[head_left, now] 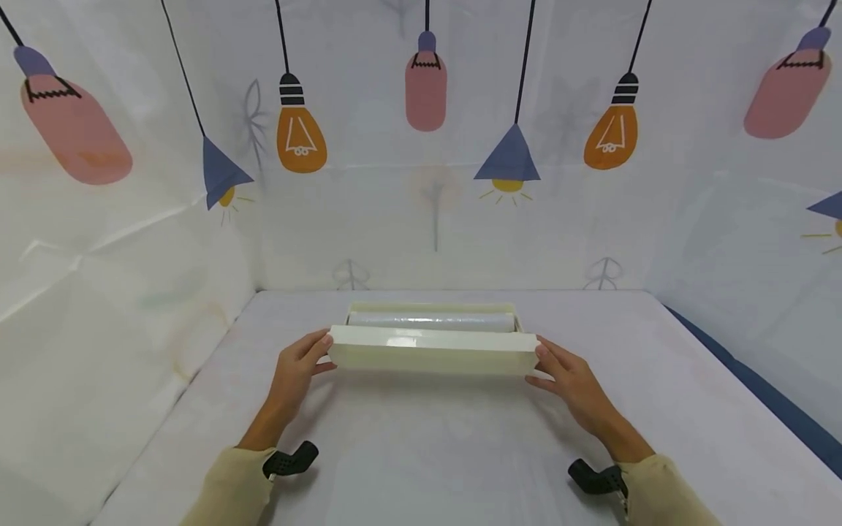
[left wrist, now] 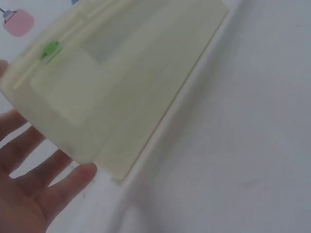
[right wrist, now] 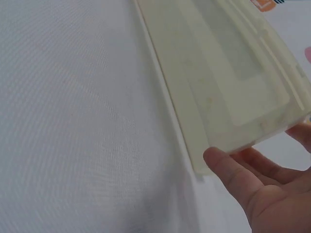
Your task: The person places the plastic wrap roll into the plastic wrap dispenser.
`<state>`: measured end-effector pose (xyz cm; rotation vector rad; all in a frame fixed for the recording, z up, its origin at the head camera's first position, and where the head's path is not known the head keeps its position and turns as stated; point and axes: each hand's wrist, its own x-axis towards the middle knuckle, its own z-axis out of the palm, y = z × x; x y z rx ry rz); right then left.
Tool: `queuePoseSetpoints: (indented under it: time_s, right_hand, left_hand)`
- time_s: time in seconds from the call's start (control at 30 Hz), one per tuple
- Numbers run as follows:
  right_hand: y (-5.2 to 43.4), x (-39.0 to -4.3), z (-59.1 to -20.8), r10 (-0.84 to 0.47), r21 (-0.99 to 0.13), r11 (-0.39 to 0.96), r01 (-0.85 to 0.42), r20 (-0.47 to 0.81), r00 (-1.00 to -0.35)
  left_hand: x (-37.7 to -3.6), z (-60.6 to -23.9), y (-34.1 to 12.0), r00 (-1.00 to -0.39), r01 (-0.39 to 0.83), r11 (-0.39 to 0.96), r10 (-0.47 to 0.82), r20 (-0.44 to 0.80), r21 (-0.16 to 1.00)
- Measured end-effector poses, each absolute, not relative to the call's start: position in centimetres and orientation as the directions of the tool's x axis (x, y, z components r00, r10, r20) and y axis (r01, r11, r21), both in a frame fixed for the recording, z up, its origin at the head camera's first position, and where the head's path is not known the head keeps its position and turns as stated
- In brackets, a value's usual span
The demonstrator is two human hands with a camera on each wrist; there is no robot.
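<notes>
A long cream plastic lid (head_left: pixel 430 358) of a cling film dispenser is held level by its two ends. My left hand (head_left: pixel 296 372) grips the left end, and in the left wrist view its fingers (left wrist: pixel 63 187) lie along that edge. At the opposite end my right hand (head_left: pixel 579 387) grips the lid, with a finger (right wrist: pixel 226 170) against the corner in the right wrist view. Just behind the lid is the cream dispenser box (head_left: pixel 430 307) with a shiny roll of cling film (head_left: pixel 430 320) inside. The lid hides the box's front, so I cannot tell whether they are joined.
A white-covered table (head_left: pixel 421 453) lies under the hands. White sheeting printed with hanging lamps (head_left: pixel 506 153) stands behind and at both sides. In the left wrist view a small green piece (left wrist: pixel 50 49) shows on the cream plastic.
</notes>
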<state>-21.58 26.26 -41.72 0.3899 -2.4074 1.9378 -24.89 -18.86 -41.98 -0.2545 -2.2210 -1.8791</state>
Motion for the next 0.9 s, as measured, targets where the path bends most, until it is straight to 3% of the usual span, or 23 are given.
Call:
queuePoseSetpoints:
  time_s: [0.33, 0.6, 0.9]
  right_hand:
    - [26.4, -21.6, -40.9, -0.144, -0.944, 0.189, -0.269, 0.244, -0.959]
    - [26.7, -22.6, -40.2, -0.124, -0.906, 0.169, -0.389, 0.372, -0.920]
    - [26.6, -23.5, -39.8, -0.082, -0.897, 0.162, -0.412, 0.404, -0.911]
  left_hand:
    - [-24.5, -41.5, -18.1, -0.881, 0.446, 0.229, -0.060, 0.470, 0.865]
    - [-24.9, -40.4, -17.6, -0.878, 0.448, 0.321, -0.015, 0.478, 0.834]
    - [-26.0, -39.8, -17.8, -0.896, 0.404, 0.411, -0.002, 0.444, 0.817]
